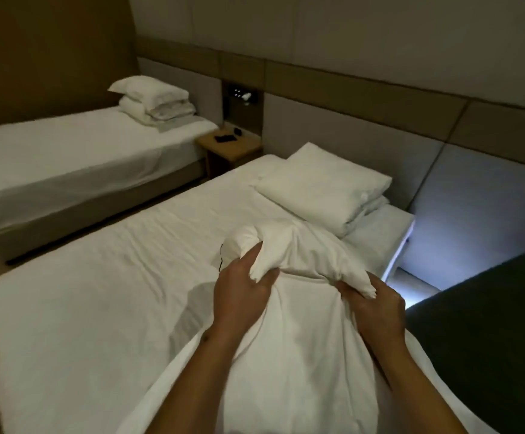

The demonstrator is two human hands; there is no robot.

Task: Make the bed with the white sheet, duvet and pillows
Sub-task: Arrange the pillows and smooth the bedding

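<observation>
A white duvet (289, 339) is bunched up in front of me, hanging down from both hands over the near bed. My left hand (242, 286) grips a gathered fold of it at the top left. My right hand (377, 303) grips another corner-like fold at the top right. Under it, a wrinkled white sheet (98, 292) covers the near bed's mattress. Two stacked white pillows (323, 186) lie at the head of that bed, by the padded headboard (364, 126).
A second bed (67, 158) with its own stacked pillows (154, 98) stands at the left. Between the beds is a wooden nightstand (229, 145) with small dark items. A dark surface (489, 339) fills the right side, with a lit gap beside the bed.
</observation>
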